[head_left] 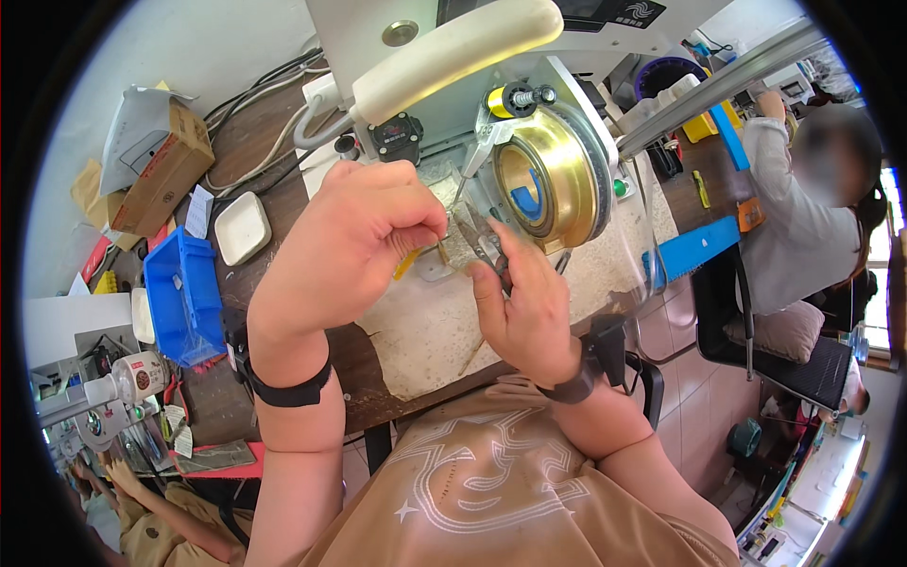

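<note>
Right hand (524, 307) grips slim grey metal pliers (480, 246) near the shiny brass-coloured metal ring (569, 180); left hand (364, 222) pinched closed, contents unclear. Pliers slipping could nick left fingertips (436, 225), being so close.

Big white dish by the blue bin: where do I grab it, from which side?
I'd pinch the big white dish by its raised right rim, coming from the right. Bare tabletop shows there, while paper and the blue bin crowd its left. It looks shallow, so your thumb probably fits inside.
</note>
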{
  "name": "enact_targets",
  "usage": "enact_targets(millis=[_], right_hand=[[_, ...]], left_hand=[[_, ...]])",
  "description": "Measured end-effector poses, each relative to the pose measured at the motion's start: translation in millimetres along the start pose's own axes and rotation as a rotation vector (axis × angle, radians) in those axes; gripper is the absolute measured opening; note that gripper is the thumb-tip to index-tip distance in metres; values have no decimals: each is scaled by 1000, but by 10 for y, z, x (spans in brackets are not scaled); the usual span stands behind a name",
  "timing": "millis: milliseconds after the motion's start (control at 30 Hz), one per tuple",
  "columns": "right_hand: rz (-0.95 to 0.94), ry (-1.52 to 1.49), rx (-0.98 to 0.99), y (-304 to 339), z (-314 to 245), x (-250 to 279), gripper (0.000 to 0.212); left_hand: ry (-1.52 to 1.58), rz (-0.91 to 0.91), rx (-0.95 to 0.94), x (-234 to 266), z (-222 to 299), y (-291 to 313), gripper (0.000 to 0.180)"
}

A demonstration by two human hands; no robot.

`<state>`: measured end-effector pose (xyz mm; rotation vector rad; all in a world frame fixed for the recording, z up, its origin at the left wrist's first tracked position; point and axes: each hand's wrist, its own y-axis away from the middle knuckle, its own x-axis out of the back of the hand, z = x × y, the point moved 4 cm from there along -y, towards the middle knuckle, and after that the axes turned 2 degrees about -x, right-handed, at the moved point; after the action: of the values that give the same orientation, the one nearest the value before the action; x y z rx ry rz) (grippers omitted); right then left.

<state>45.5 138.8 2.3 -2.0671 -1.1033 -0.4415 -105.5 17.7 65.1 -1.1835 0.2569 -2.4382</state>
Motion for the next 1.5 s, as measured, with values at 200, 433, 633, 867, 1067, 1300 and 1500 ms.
enact_targets(millis=[200, 433, 633, 867, 1067, 1300, 1500], right_hand=[[47, 19, 84, 12, 12, -10, 39], [62, -24, 80, -4, 36, 13, 34], [58, 4, 102, 13, 51, -47, 35], [73, 6, 119, 35, 62, -38, 35], [73, 6, 122, 116, 113, 32, 39], [-93, 20, -9, 500, 301, 428, 38], [-107, 476, -245, 621, 1026, 739, 33]], left_hand=[[-82, 17, -30, 8, 27, 7, 6], [-60, 6, -21, -3, 5, -16, 6], [-12, -28, -39, 29, -10, 12, 7], [51, -71, -58, 124, 30, 114, 11], [485, -139, -277, 484, 141, 397, 11], [578, 340, -391, 933, 163, 1114, 13], [-116, 780, 671, 1124, -314, 1998, 18]])
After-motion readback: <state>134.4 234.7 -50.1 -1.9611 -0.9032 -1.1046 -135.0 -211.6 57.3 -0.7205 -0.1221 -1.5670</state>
